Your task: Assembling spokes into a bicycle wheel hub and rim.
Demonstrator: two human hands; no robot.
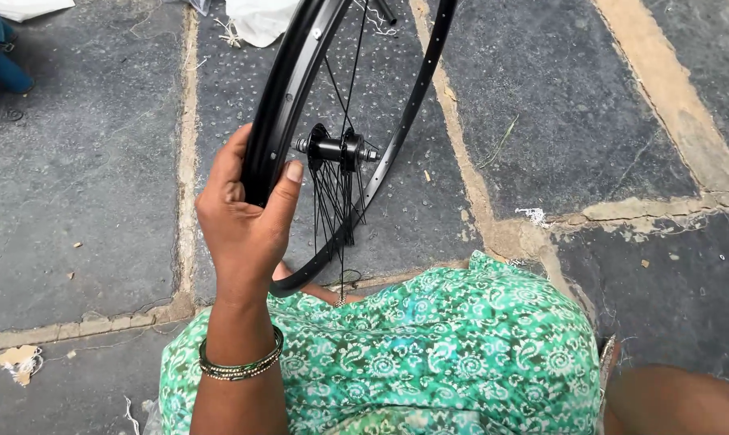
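Left hand [248,213] clamped on black wheel rim [280,97], hub [338,149] only partly laced with spokes [332,201]; right hand unseen.

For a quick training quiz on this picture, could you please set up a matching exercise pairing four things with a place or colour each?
Things:
1. rim
2. hub
3. bangles
4. cloth

Descriptions:
A. green with a white pattern, over the knee
B. on the wrist of the left hand
C. black, gripped by the left hand
D. at the middle of the wheel, where the spokes meet

Pairs: 1-C, 2-D, 3-B, 4-A
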